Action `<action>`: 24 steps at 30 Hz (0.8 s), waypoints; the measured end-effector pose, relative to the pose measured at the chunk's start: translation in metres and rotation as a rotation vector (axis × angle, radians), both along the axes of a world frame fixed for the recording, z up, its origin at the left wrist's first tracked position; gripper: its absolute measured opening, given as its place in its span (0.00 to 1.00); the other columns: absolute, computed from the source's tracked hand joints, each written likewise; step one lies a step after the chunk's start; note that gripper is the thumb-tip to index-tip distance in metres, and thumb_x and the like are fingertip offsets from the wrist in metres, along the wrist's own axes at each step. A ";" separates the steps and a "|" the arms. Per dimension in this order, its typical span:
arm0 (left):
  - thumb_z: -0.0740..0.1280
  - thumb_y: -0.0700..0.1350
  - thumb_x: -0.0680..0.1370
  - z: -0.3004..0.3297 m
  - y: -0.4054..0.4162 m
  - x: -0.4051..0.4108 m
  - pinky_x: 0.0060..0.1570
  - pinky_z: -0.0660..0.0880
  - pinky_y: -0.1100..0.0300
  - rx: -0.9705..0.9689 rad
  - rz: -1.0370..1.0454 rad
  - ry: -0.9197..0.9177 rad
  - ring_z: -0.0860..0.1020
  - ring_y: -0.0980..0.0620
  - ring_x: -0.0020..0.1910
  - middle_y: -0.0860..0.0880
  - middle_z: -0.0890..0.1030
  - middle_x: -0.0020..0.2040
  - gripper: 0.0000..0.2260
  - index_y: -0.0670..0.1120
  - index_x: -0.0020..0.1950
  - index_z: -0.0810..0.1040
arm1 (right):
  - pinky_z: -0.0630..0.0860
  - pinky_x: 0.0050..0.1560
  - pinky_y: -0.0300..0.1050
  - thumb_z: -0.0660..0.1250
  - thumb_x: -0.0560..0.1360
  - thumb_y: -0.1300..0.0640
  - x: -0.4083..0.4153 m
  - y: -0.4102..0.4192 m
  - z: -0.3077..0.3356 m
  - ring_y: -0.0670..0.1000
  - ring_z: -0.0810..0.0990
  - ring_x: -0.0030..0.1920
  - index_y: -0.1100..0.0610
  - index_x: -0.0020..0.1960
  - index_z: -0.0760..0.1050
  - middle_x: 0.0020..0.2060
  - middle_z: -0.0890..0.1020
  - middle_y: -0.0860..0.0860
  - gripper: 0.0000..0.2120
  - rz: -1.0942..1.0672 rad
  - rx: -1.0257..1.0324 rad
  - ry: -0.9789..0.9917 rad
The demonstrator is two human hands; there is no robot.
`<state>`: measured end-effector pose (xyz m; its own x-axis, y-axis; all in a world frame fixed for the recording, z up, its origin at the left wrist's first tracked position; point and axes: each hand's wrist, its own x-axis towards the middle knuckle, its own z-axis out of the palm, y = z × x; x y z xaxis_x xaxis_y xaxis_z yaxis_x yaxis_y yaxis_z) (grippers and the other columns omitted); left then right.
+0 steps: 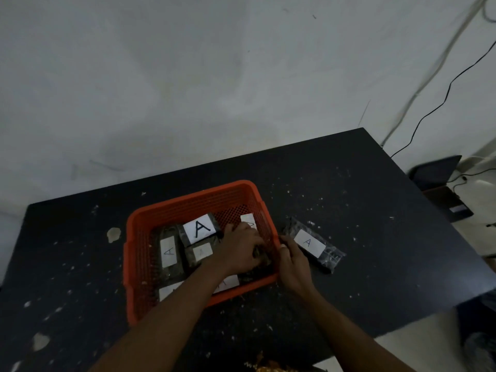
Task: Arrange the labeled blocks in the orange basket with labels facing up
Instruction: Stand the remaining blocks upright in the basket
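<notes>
The left hand grips a dark plastic-wrapped labeled block inside the orange mesh plastic basket, the right hand curls at the rim, its hold unclear; the wrap looks slippery, so grasp the block's long sides.

Basket, under the left hand: orange plastic, perforated mesh walls and floor, smooth moulded rim, dull sheen. Blocks inside it, left of that hand: dark, coarse-looking stuff wrapped in clear glossy film, each with a matt white paper label inked "A". Loose block just right of the right hand: same crinkled shiny wrap, same paper label. Table beneath both hands: black, matt, smooth top, littered with pale crumbs and flecks. Wall beyond the hands: pale, matt, faintly stained.
</notes>
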<state>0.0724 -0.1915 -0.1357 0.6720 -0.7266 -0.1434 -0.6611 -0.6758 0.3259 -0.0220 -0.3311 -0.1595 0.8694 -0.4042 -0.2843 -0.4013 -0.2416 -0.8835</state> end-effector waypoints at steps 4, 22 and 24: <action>0.66 0.61 0.73 -0.004 0.005 -0.013 0.55 0.60 0.50 0.110 -0.099 -0.083 0.71 0.49 0.58 0.55 0.81 0.54 0.17 0.56 0.57 0.81 | 0.73 0.28 0.32 0.53 0.82 0.51 -0.016 0.007 -0.004 0.40 0.79 0.33 0.40 0.59 0.72 0.38 0.81 0.45 0.12 0.020 0.006 -0.016; 0.66 0.51 0.79 0.028 0.020 0.011 0.48 0.80 0.52 -0.465 0.497 0.488 0.82 0.54 0.43 0.47 0.85 0.48 0.08 0.51 0.53 0.83 | 0.72 0.29 0.36 0.47 0.83 0.45 -0.020 0.011 0.005 0.43 0.79 0.33 0.41 0.54 0.66 0.39 0.80 0.48 0.09 0.113 -0.040 0.074; 0.65 0.51 0.80 0.034 0.024 0.014 0.52 0.79 0.43 -0.518 0.571 0.535 0.83 0.43 0.46 0.43 0.85 0.45 0.10 0.49 0.49 0.85 | 0.75 0.32 0.42 0.47 0.83 0.45 -0.019 0.011 0.005 0.48 0.80 0.36 0.40 0.54 0.65 0.40 0.80 0.49 0.08 0.120 -0.032 0.070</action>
<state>0.0864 -0.1674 -0.1016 0.8848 -0.3669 -0.2872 0.0505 -0.5373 0.8419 -0.0411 -0.3203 -0.1545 0.8904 -0.3087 -0.3346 -0.4284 -0.3192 -0.8453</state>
